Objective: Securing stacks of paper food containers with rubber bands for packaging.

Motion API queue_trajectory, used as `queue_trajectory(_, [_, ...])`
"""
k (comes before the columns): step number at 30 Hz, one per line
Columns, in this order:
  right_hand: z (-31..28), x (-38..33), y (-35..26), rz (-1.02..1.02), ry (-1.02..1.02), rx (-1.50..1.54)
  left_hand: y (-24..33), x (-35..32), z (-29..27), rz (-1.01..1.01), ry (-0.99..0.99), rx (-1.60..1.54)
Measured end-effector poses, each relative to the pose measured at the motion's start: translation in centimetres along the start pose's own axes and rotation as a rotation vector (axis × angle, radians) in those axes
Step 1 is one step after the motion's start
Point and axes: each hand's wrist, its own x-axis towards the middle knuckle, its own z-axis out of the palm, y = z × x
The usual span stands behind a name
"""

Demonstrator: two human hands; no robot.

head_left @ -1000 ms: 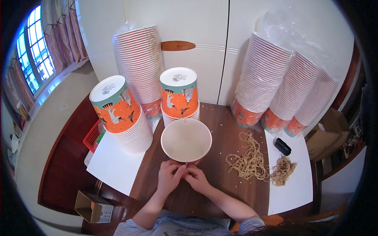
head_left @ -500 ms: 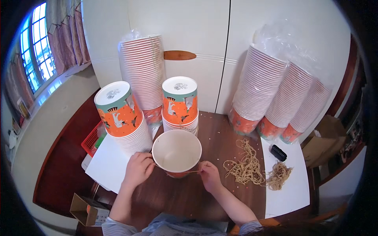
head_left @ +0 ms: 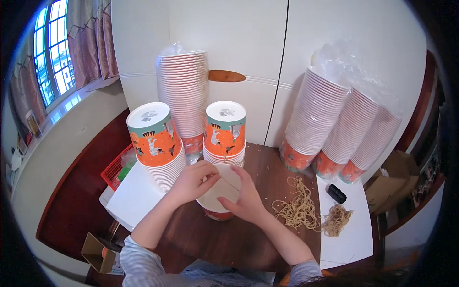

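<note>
A paper bucket [head_left: 213, 193] stands mouth up on the table in front of me, its pale inside showing and its orange printed wall partly visible below. My left hand [head_left: 193, 182] is over its left rim, thumb and forefinger pinched on a thin tan string [head_left: 230, 182]. The string slants across the mouth toward my right hand [head_left: 246, 197]. That hand reaches over the right rim, thumb and forefinger spread apart; its other fingers are partly hidden. Just behind is a stack of upside-down orange and green buckets [head_left: 224, 134], and a similar stack [head_left: 155, 146] rises to the left.
A tangled heap of tan string [head_left: 299, 208] lies to the right, beside a smaller bundle [head_left: 337, 220] and a black object [head_left: 336, 193] on white board. Plastic-wrapped bucket stacks stand at back right [head_left: 318, 115] and back left [head_left: 184, 95]. A red basket [head_left: 113, 167] sits at the left.
Both hands have moved from the bucket's sides up over its mouth, closer together. The string, earlier held out at either side, now crosses the mouth. My right fingers have spread. The view has shifted slightly.
</note>
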Motion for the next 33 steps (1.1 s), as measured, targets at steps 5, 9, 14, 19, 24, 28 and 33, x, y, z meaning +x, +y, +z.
queue_trajectory(5, [-0.5, 2.9, 1.1, 0.453, -0.522, 0.487, -0.8, 0.1, 0.6, -0.152, 0.139, -0.098])
queue_trajectory(9, [-2.1, 4.7, 0.7, 0.375, -0.447, 0.438, -4.9, -2.1, 0.3, -0.449, 0.048, 0.172])
queue_trajectory(14, [-2.2, 5.1, 0.9, 0.389, -0.507, 0.499, -7.2, -4.9, 1.3, -0.595, -0.325, 0.145])
queue_trajectory(19, [-3.6, 5.6, -0.6, 0.384, -0.422, 0.534, -5.7, -4.8, 2.1, -0.748, -0.431, -0.486])
queue_trajectory(24, [-8.0, 7.5, -2.2, 0.315, -0.270, 0.653, -1.0, -1.3, -1.1, -0.470, -0.018, -0.328])
queue_trajectory(28, [-10.8, 9.4, -2.3, 0.200, -0.162, 0.634, -0.7, 2.2, -4.0, 0.118, 0.569, 0.312])
queue_trajectory(33, [-11.2, 12.7, 0.0, 0.013, -0.058, 0.118, -0.4, 8.1, -6.0, 0.505, 0.815, 0.546])
